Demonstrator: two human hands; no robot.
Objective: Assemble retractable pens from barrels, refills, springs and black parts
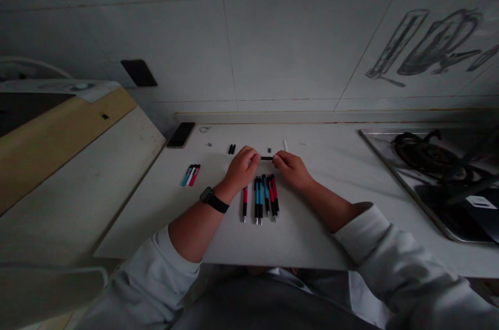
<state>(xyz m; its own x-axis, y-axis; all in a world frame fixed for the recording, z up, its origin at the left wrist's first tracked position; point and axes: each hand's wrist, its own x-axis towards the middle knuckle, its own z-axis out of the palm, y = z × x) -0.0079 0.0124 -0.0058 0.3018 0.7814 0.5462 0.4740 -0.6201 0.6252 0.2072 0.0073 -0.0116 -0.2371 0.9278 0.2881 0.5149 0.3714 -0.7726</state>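
Observation:
Between my two hands, a thin black pen part [267, 158] is held level above the white counter. My left hand [244, 165] pinches its left end and my right hand [290, 166] its right end; the fingers hide both tips. Just below lie assembled pens in red, blue and black: a single red pen [245, 204] under my left wrist, then blue pens [259, 200] and red pens [275, 197] side by side. Behind my hands are two short black pieces [232, 149], a small dark piece [269, 150] and a slim white piece [285, 145].
Blue, white and red pen barrels [191, 175] lie together at the left. A phone [181, 135] rests near the back left corner, beside a thin ring [205, 129] and tiny bits [209, 144]. A gas hob [440, 174] occupies the right; a pale cabinet panel [78, 174] stands left.

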